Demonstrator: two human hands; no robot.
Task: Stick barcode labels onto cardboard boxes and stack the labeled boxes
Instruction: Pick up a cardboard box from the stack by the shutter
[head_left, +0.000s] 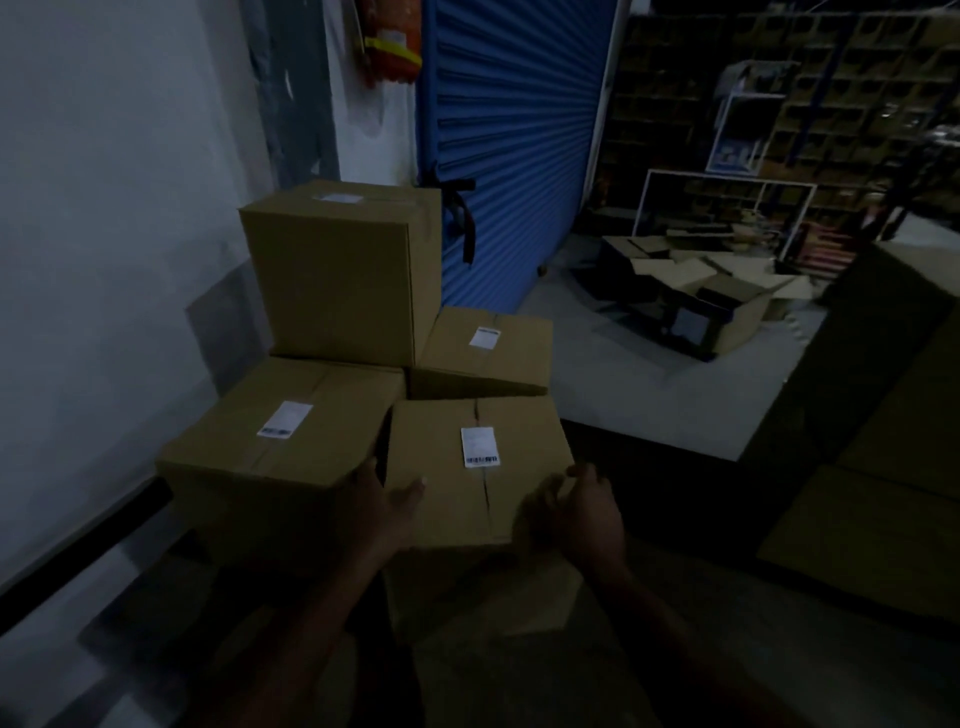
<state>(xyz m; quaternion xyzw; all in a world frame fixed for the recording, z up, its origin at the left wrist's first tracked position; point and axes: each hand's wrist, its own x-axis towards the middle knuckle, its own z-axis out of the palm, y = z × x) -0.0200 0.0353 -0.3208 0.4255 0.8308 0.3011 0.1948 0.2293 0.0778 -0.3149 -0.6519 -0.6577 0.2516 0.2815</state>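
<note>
The stacked boxes (332, 280) are plain brown cardboard, matt and smooth-faced; the near box (478, 467) has a taped top seam, slightly sheeny; its barcode label (479, 447) is white paper; the shutter (514, 150) behind looks like ribbed blue-painted metal, though the dim light leaves that uncertain.

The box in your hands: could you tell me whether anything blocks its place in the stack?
Nothing visible does. Both the left hand and right hand grip the labeled box at its near corners, and it sits level with the left box, just in front of the rear box. What lies beneath it is hidden.
</note>
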